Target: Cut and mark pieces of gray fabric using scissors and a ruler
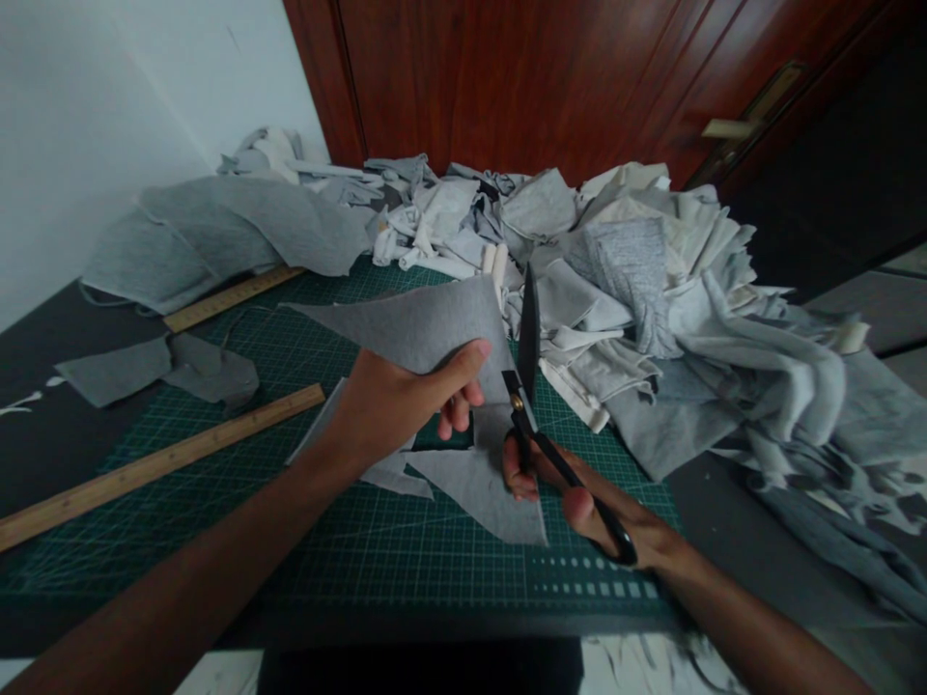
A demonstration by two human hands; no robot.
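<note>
My left hand (pixel 406 401) pinches a piece of grey fabric (pixel 435 319) between thumb and fingers, lifted above the green cutting mat (pixel 435 584). My right hand (pixel 557 487) grips a pair of black-handled scissors (pixel 525 405), whose blades stand apart and point away from me at the fabric's right edge. Part of the fabric lies behind the near blade. Below the hands, another cut grey fabric portion (pixel 492 492) hangs or lies over the mat; whether it joins the held piece I cannot tell.
Wooden rulers lie on the left, one near (pixel 181 458) and one farther back (pixel 232 297). Grey scraps (pixel 210 367) rest between them. A larger grey cloth (pixel 217 227) lies at the back left. A heap of grey and white fabric (pixel 623 270) spreads along the back and right, before a wooden door (pixel 507 77).
</note>
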